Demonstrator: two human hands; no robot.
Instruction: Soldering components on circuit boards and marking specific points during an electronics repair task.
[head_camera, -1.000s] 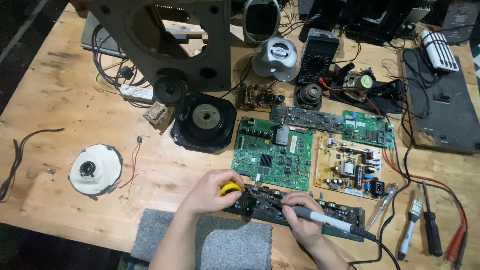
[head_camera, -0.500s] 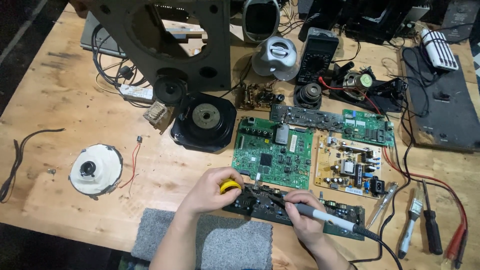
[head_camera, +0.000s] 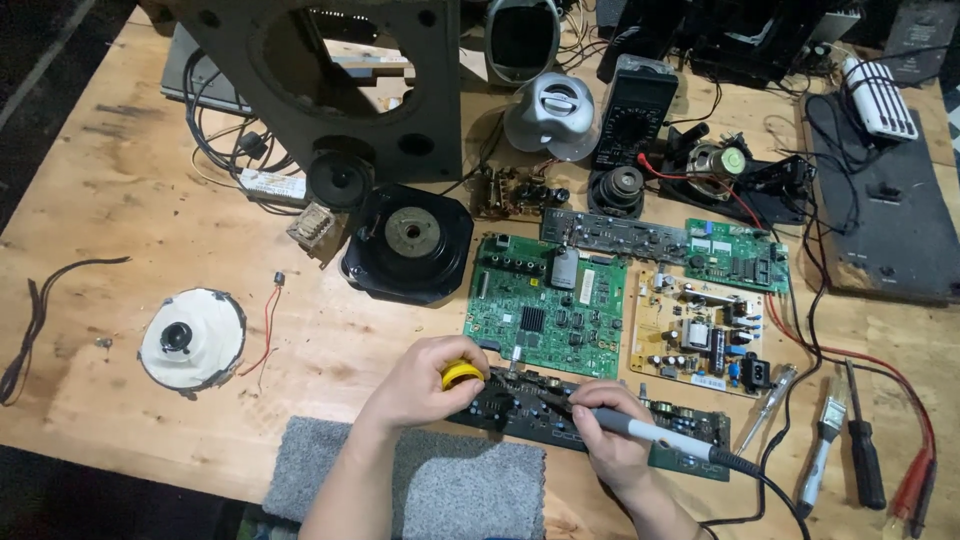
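Near edge: our right hand (head_camera: 605, 440) grips soldering iron (head_camera: 640, 432) like pen; light, stiff, held by grey handle. Left hand (head_camera: 425, 380) closed on yellow spool (head_camera: 462, 374). Dark circuit board (head_camera: 560, 415) beneath; thin, fragile, we judge edges safest. Beyond: green board (head_camera: 545, 305).

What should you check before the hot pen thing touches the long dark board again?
1. Right hand grips grey soldering iron firmly: ok.
2. Left hand holds small yellow round spool: ok.
3. Long dark circuit board lies flat on wooden table: ok.
4. Iron's black cable free of loose tools: cannot tell.
5. Iron tip is hot: cannot tell.
6. Green square circuit board lies apart from the tip: ok.
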